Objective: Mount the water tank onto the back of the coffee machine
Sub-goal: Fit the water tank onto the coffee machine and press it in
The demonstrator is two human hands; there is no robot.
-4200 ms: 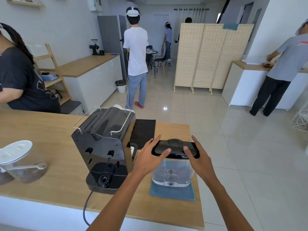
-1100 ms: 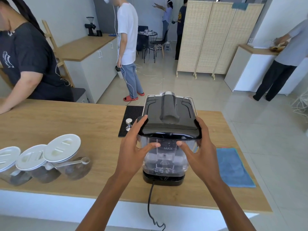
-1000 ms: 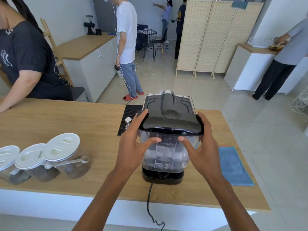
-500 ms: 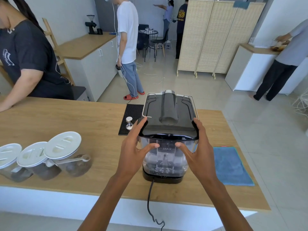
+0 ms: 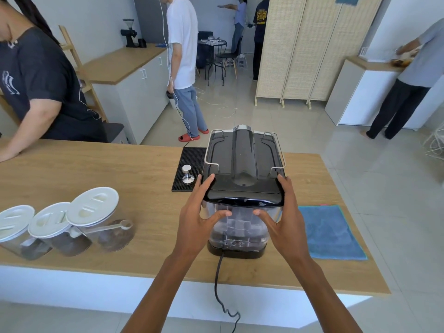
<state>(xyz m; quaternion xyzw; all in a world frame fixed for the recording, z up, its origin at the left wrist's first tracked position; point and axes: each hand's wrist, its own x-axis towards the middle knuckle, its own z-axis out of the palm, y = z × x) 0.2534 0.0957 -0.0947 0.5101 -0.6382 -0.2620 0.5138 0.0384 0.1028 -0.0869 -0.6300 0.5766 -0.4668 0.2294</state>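
The black coffee machine (image 5: 243, 155) stands on the wooden counter (image 5: 108, 171) with its back toward me. The clear water tank (image 5: 240, 228), with a black lid (image 5: 243, 197), sits against the machine's back, its bottom down on the machine's black base. My left hand (image 5: 197, 219) grips the tank's left side, fingers along the lid edge and thumb across the clear front. My right hand (image 5: 284, 219) holds the right side the same way. The tank looks upright and flush with the machine's top.
A blue cloth (image 5: 330, 233) lies right of the machine. A black mat (image 5: 192, 155) with a metal tamper (image 5: 187, 174) is at its left. Three lidded jars (image 5: 60, 227) stand at the left. The power cord (image 5: 221, 284) hangs over the counter's near edge. People stand around the room.
The tank has been carried from the blue cloth to the machine's back, the machine now facing away. Over the last second the tank sank lower onto the base, both hands still on it.
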